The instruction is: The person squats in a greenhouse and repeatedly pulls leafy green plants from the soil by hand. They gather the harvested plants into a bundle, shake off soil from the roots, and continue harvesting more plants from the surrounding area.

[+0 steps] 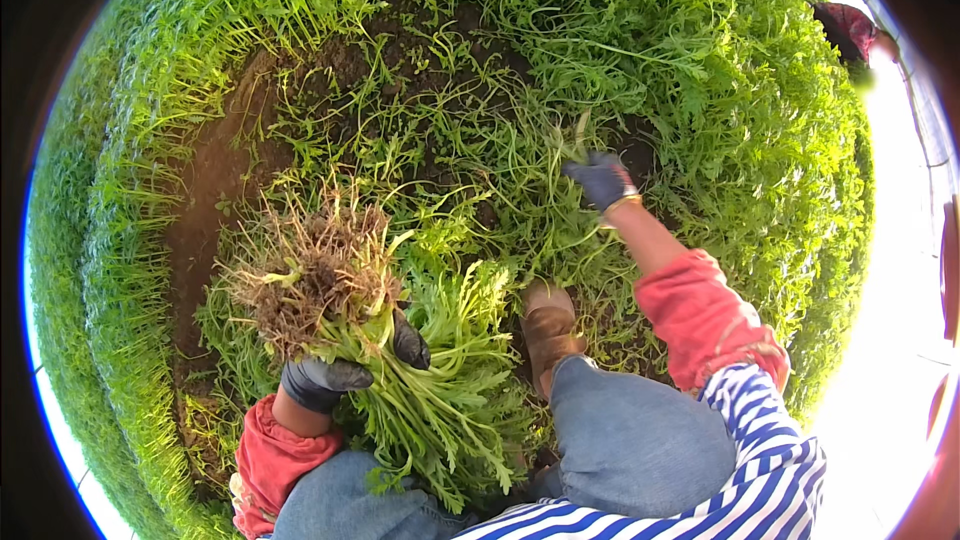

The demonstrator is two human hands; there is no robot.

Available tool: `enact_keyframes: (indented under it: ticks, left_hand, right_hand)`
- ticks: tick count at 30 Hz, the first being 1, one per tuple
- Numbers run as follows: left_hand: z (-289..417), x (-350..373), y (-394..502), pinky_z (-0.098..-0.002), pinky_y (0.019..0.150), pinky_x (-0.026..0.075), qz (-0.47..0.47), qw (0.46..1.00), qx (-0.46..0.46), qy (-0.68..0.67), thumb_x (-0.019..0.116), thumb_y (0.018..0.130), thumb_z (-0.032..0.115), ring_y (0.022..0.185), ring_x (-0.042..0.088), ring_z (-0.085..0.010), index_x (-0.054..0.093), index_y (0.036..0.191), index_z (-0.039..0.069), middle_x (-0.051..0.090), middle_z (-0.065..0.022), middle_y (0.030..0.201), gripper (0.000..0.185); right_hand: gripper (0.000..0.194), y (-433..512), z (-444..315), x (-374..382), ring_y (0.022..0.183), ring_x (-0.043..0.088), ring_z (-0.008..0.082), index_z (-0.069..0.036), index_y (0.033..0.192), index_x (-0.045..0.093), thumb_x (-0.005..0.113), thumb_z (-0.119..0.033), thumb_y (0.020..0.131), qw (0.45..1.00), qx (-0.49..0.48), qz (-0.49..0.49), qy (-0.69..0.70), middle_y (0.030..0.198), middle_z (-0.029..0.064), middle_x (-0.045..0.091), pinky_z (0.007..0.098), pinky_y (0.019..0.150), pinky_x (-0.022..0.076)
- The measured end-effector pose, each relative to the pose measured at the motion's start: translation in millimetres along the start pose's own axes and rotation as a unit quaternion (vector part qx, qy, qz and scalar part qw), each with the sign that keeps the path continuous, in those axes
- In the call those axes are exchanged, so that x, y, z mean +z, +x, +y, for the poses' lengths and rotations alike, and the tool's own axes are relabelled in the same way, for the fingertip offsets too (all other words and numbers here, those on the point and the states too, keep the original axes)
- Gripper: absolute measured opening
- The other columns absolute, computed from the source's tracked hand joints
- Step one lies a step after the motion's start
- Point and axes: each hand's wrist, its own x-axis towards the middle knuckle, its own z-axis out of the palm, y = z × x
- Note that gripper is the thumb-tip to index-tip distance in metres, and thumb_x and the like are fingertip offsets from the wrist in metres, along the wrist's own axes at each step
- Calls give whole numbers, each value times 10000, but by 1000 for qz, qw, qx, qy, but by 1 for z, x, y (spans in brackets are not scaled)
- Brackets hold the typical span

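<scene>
My left hand [330, 379], in a dark glove, grips a thick bunch of leafy green plants [442, 390]. Its mass of roots [319, 277], caked with brown soil, points up and away from me, while the feathery leaves hang over my knee. Farther off to the right, my right hand [602, 180] reaches down in a dark blue glove among loose, thin stems [517, 157]. That hand is blurred, and a pale, narrow thing shows just beyond its fingers. I cannot tell whether it holds anything.
Dense standing greens [750, 105] rise ahead and to the right, with more rows [127, 240] at left. Bare soil [225, 157] runs beside the left row. My brown boot [550, 322] stands among loose stems. Another person [847, 30] is partly visible at the upper right.
</scene>
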Motion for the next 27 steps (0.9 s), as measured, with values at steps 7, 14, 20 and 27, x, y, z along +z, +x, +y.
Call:
enact_keyframes:
  ticks: [7, 14, 20, 27]
  left_hand:
    - [0, 0, -2, -408, 752, 401, 9, 1000, -1, -4, 697, 622, 231, 794, 520, -243, 290, 1325, 62, 529, -90, 841, 829]
    - [-2, -2, -3, -421, 760, 404, 7, 1000, 9, -22, 700, 624, 213, 811, 529, -254, 285, 1326, 54, 531, -98, 852, 831]
    - [5, 2, -4, -427, 753, 413, 7, 1000, -7, -3, 697, 616, 214, 812, 531, -265, 306, 1302, 48, 536, -111, 861, 807]
    - [-1, -1, -3, -428, 747, 417, 16, 1000, -2, -6, 698, 615, 208, 816, 533, -264, 294, 1314, 65, 538, -106, 868, 820]
  right_hand:
    - [584, 37, 0, 36, 1064, 524, 319, -53, 1198, 519, 624, -402, 741, 948, 45, -38, -314, 1136, 187, 553, 348, 921, 395]
    - [218, 30, 33, -6, 696, 620, 215, 5, 921, 621, 502, -162, 849, 957, -253, -82, -116, 823, 124, 640, 320, 611, 498]
    - [231, 31, 17, 20, 545, 610, 232, 47, 857, 616, 604, -173, 788, 972, 123, -36, 198, 676, 160, 636, 335, 520, 489]
    - [269, 53, 16, 15, 595, 554, 193, 23, 908, 618, 593, -228, 814, 989, -41, -84, -112, 675, 95, 586, 311, 548, 445]
